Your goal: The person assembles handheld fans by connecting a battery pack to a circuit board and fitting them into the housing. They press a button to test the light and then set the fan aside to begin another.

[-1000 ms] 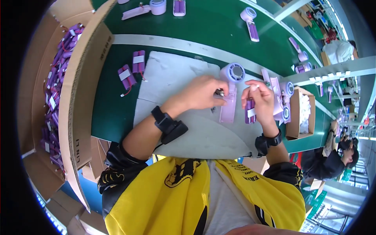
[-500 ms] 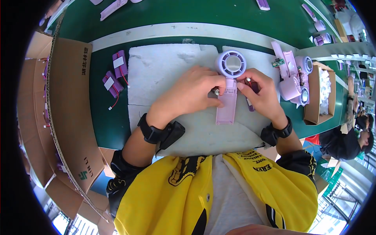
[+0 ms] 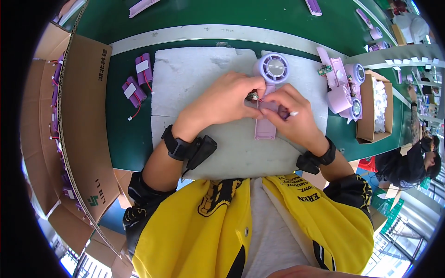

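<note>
A lilac handheld fan (image 3: pixel 272 68) lies on the white foam sheet, its round head at the far end and its open handle shell (image 3: pixel 265 130) toward me. My left hand (image 3: pixel 232 98) is closed, pinching a small circuit board (image 3: pixel 252 96) with red wire beside the fan's neck. My right hand (image 3: pixel 296 111) is closed over the handle, its fingers round a purple battery pack (image 3: pixel 282 111) that they mostly hide. A white tip pokes out beside those fingers. The fingertips of both hands nearly meet above the handle.
Two purple battery packs (image 3: pixel 134 92) with red leads lie left of the foam sheet (image 3: pixel 199 65). On the right are several lilac fan parts (image 3: pixel 339 88) and a cardboard box (image 3: pixel 367 111) of white pieces. A large carton (image 3: pixel 88 125) stands left. A person (image 3: pixel 403 160) sits far right.
My right hand has moved left over the handle, bringing the purple battery pack with it. My left hand stays beside the neck with the circuit board. The whole view has shifted slightly.
</note>
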Demonstrator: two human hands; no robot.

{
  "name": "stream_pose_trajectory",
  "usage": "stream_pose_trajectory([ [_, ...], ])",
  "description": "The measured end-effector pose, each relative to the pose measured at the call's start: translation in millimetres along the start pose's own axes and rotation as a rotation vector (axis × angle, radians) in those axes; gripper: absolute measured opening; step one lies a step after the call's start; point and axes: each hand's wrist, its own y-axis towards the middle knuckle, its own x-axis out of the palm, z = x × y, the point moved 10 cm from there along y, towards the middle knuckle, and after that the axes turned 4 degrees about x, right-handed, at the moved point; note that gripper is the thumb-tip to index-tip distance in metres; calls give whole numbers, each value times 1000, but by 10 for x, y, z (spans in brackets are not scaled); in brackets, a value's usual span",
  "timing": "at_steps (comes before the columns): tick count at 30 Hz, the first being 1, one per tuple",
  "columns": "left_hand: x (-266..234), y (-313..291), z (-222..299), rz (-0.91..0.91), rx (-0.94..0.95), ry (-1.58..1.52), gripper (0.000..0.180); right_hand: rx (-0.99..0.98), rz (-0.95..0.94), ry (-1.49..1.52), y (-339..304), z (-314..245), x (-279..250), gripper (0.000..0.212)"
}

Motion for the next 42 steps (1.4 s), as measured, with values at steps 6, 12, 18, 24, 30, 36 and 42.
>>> stream_pose_trajectory([
  [6,-7,-3,-10,-13,16,-2,35,-133,149,-93,-5,-42,1,20],
  [12,-12,-13,-52,-71,-44,-213,30,-94,147,-47,0,-3,-8,18],
  [18,12,-39,-97,-85,-66,-318,27,-89,134,-34,10,-18,-17,18],
  [24,-3,-20,-46,-134,-114,-344,26,-129,115,-72,5,-29,7,18],
  [30,33,-56,-93,-146,-149,-375,25,-92,122,-45,11,-23,6,15],
  [36,-71,-36,44,-58,60,-202,22,-79,141,-91,6,-20,14,11],
  [42,-149,-57,103,18,132,-37,20,-141,160,-171,-13,-77,17,12],
])
